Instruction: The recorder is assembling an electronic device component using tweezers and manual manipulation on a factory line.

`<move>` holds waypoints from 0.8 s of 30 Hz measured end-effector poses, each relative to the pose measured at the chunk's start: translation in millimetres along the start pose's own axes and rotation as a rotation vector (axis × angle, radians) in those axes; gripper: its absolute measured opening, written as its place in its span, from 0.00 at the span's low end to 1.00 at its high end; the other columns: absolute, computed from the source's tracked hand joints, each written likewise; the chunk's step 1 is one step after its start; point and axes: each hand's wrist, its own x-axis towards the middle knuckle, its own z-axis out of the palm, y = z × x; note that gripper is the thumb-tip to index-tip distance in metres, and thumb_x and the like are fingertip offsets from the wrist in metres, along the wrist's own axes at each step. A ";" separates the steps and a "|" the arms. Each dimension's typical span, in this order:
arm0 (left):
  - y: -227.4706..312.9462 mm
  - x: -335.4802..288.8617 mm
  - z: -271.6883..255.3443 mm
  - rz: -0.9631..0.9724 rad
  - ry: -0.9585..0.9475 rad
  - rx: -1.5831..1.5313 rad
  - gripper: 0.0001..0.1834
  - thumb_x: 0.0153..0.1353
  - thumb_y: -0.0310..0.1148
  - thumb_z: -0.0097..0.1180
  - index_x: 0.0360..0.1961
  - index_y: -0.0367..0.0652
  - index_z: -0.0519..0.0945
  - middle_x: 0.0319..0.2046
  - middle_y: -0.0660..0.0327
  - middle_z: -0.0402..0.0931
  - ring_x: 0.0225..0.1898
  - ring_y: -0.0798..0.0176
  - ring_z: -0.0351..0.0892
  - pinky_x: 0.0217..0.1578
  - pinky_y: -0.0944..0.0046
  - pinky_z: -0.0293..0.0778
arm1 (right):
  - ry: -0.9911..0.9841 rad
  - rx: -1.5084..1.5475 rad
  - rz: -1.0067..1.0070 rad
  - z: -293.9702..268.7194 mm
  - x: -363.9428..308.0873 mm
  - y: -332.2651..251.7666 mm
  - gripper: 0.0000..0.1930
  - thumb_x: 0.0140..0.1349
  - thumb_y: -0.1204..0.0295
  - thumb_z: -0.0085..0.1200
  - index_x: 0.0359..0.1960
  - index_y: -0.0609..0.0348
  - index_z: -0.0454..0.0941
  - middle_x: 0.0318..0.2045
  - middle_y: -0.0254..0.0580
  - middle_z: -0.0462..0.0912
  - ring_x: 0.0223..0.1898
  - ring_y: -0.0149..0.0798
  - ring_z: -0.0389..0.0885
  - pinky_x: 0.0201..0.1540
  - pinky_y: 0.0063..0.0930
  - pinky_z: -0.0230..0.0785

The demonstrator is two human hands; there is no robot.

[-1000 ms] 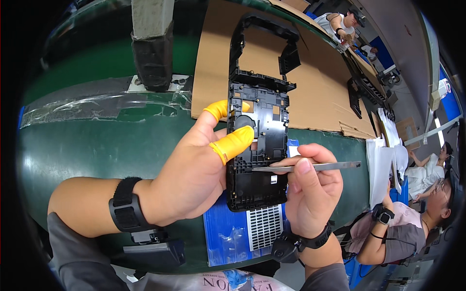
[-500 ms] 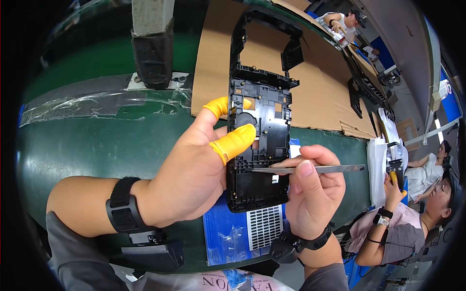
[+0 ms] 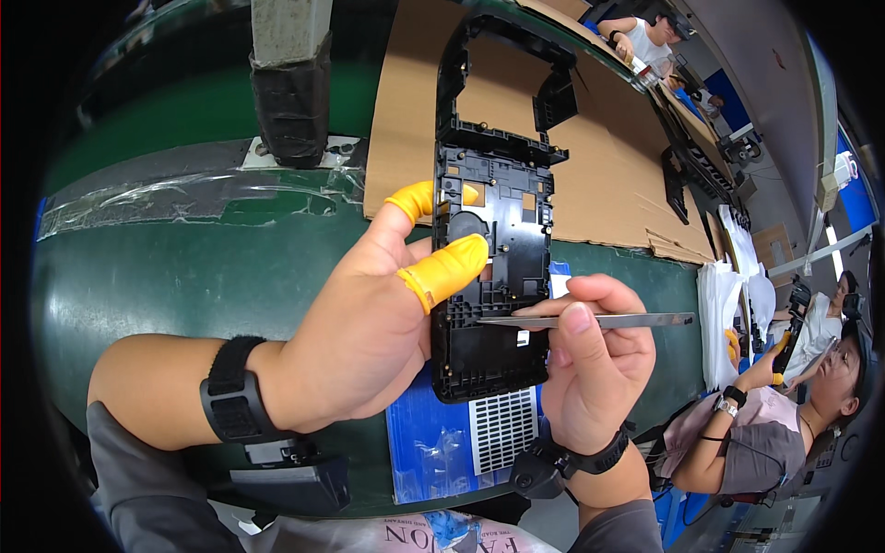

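Note:
A long black plastic housing [image 3: 516, 249] with an open frame at its far end is held up in front of me. My left hand [image 3: 364, 295] grips its left edge, thumb on the inner face and yellow finger cots on the thumb and a finger. Between the thumb and fingers of my right hand [image 3: 599, 359] are metal tweezers [image 3: 645, 320]. Their tip points left and meets the lower part of the housing, just above a small white label [image 3: 523, 338]. Whether the tip pinches anything is too small to tell.
Under the housing lies a blue sheet [image 3: 419, 452] with a white slotted grid [image 3: 503, 433]. Cardboard [image 3: 608, 184] covers the far side of the green table [image 3: 184, 286]. A metal post [image 3: 290, 83] stands at the far left. At right, a co-worker [image 3: 737, 433] handles a black part beside white sheets [image 3: 717, 313].
My hands, the housing and the tweezers stay almost in place. The co-worker at right has raised a black part away from the white sheets.

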 end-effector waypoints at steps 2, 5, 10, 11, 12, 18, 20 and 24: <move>0.4 -0.3 0.3 -0.001 -0.003 -0.021 0.22 0.56 0.29 0.44 0.52 0.45 0.54 0.44 0.57 0.65 0.45 0.63 0.67 0.43 0.61 0.68 | 0.003 -0.007 -0.003 0.2 0.0 -0.3 0.11 0.53 0.81 0.46 0.39 0.68 0.66 0.29 0.49 0.76 0.32 0.34 0.75 0.39 0.25 0.67; 0.2 -0.9 -1.0 0.012 -0.028 -0.009 0.28 0.51 0.23 0.48 0.53 0.45 0.53 0.44 0.56 0.64 0.46 0.62 0.67 0.44 0.62 0.67 | 0.003 -0.006 0.003 0.4 0.1 -0.4 0.11 0.53 0.81 0.46 0.39 0.68 0.66 0.28 0.48 0.76 0.31 0.34 0.75 0.39 0.24 0.67; -5.3 1.5 -4.8 0.086 -0.081 0.064 0.37 0.42 0.12 0.47 0.54 0.44 0.51 0.46 0.55 0.62 0.48 0.61 0.65 0.46 0.62 0.64 | -0.020 -0.038 -0.045 -0.7 1.6 -0.5 0.11 0.53 0.81 0.46 0.39 0.69 0.66 0.28 0.47 0.77 0.32 0.34 0.76 0.39 0.23 0.67; -6.5 2.1 -5.1 0.114 -0.098 0.063 0.39 0.39 0.10 0.47 0.54 0.43 0.50 0.47 0.55 0.61 0.49 0.61 0.64 0.47 0.62 0.63 | -0.018 -0.038 -0.047 -0.5 1.7 -0.3 0.11 0.53 0.81 0.46 0.39 0.69 0.66 0.28 0.47 0.77 0.32 0.34 0.76 0.39 0.23 0.67; -6.6 2.9 -5.5 0.113 -0.101 0.063 0.39 0.39 0.10 0.47 0.54 0.43 0.50 0.47 0.55 0.61 0.49 0.61 0.64 0.47 0.62 0.63 | -0.004 -0.046 -0.047 0.0 1.6 0.0 0.11 0.53 0.81 0.46 0.39 0.68 0.66 0.27 0.47 0.77 0.30 0.31 0.75 0.36 0.21 0.67; -0.5 9.1 -5.4 0.237 -0.160 0.172 0.40 0.38 0.10 0.46 0.55 0.43 0.49 0.47 0.56 0.60 0.49 0.63 0.63 0.48 0.63 0.63 | 0.122 0.079 -0.031 -12.3 10.2 -14.1 0.10 0.54 0.76 0.46 0.37 0.66 0.68 0.25 0.50 0.77 0.17 0.22 0.63 0.20 0.12 0.56; 6.5 11.5 -8.4 0.213 -0.109 0.189 0.40 0.39 0.11 0.47 0.55 0.44 0.49 0.48 0.57 0.59 0.49 0.63 0.63 0.49 0.63 0.62 | 0.168 0.018 -0.108 -19.0 9.2 -29.3 0.09 0.54 0.76 0.46 0.37 0.65 0.68 0.25 0.51 0.77 0.16 0.22 0.63 0.20 0.12 0.56; 9.6 18.3 -18.1 0.379 -0.080 0.243 0.36 0.42 0.15 0.49 0.54 0.46 0.51 0.47 0.60 0.60 0.48 0.63 0.63 0.48 0.63 0.64 | 0.191 -0.163 0.145 -21.5 -6.6 -19.5 0.09 0.52 0.79 0.48 0.36 0.66 0.69 0.22 0.41 0.76 0.17 0.21 0.64 0.19 0.11 0.56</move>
